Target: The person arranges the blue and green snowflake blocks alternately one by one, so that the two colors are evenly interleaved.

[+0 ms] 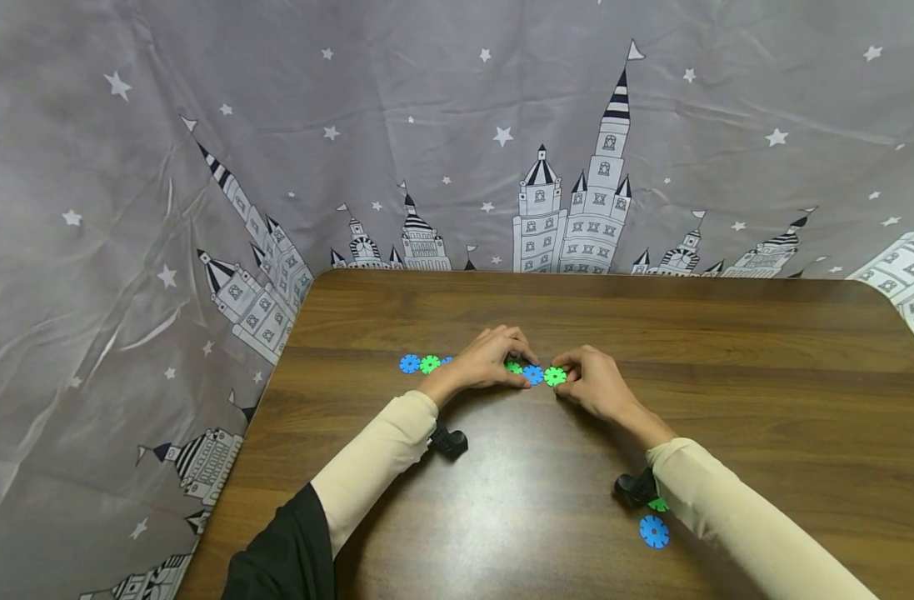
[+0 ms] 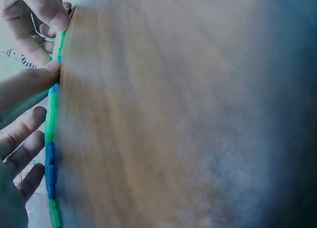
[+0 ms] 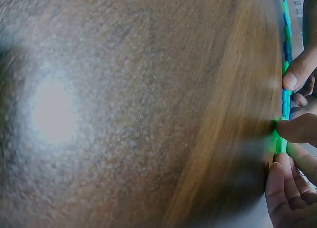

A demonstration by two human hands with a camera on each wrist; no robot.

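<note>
A row of notched plastic discs, blue and green in turn, lies across the table. My left hand covers its middle and holds a blue disc near the right end between thumb and index finger. Beside it, my right hand pinches a green disc by its right side, with its left edge right at the blue one. In the right wrist view, this green disc sits between thumb and fingers. Another green disc shows under my left hand. At the left end are a blue disc and a green disc.
Near my right forearm lie a loose blue disc and a green disc, the latter partly hidden by the black wrist camera. Behind the wooden table hangs a grey curtain printed with castles and stars.
</note>
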